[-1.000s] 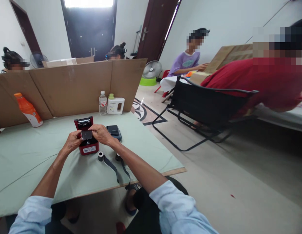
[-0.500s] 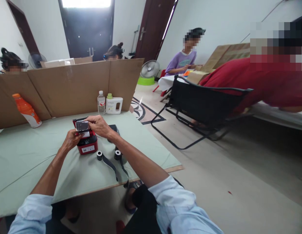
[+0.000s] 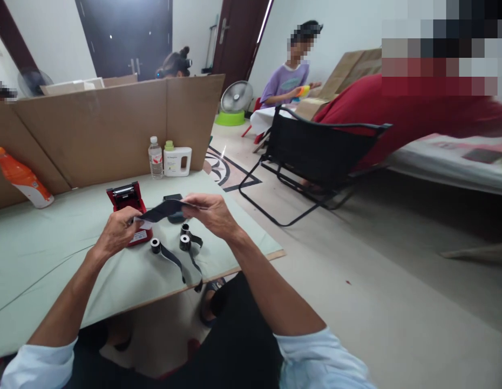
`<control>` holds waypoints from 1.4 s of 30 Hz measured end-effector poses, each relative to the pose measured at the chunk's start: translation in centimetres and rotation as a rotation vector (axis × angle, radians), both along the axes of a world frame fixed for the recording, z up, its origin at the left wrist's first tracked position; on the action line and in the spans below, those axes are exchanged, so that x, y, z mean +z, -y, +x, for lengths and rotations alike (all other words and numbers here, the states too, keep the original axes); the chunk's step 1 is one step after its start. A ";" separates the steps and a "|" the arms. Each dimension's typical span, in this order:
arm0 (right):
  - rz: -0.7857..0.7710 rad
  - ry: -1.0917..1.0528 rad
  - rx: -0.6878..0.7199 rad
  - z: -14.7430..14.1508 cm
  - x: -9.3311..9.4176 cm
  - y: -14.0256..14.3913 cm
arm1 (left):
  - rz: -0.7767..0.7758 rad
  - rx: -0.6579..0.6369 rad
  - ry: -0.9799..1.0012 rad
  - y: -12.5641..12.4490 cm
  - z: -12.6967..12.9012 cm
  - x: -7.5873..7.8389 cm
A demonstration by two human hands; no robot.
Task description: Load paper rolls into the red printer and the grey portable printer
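Note:
Between my two hands a dark ribbon (image 3: pixel 164 209) is stretched, a little above the table. My left hand (image 3: pixel 115 231) pinches one end, where a whitish piece shows under the fingers. My right hand (image 3: pixel 210 213) grips the other end, with fingers closed. Just behind my left hand stands a small red and black printer (image 3: pixel 125 195), its lid up; my hand and the ribbon cover part of it. Several small rolls lie to the right of it, among them a roll (image 3: pixel 155 246) and another roll (image 3: pixel 185 242), with dark strips trailing toward the table edge.
A black box-like object (image 3: pixel 173 201) sits behind the ribbon. Farther back are a water bottle (image 3: pixel 155 159), a white jug (image 3: pixel 178 162) and a tilted orange bottle (image 3: pixel 24 175) against a cardboard screen (image 3: pixel 113 124). A black folding chair (image 3: pixel 324 146) stands right of the table (image 3: pixel 52 259).
My hands have come away from the printer toward me and spread apart, my right hand moving right. The dark ribbon now spans between them. The view has shifted slightly.

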State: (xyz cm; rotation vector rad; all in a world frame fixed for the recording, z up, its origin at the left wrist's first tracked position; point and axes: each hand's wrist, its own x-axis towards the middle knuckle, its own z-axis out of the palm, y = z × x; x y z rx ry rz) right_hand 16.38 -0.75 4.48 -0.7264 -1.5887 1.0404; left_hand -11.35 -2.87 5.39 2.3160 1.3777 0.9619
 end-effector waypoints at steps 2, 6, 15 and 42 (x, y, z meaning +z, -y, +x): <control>-0.020 0.030 -0.102 2.0 -1.4 0.2 | 0.014 -0.043 -0.053 -0.7 1.7 -0.1; -0.108 0.112 -0.265 5.1 -4.0 0.3 | 0.014 -0.107 -0.184 -2.7 5.4 -0.7; -0.226 0.082 -0.399 9.8 -8.9 1.5 | -0.017 -0.167 -0.490 -7.9 13.2 -2.6; -0.303 0.436 -0.070 9.2 -12.5 -3.7 | -0.317 -0.249 -0.472 -6.2 9.8 -9.2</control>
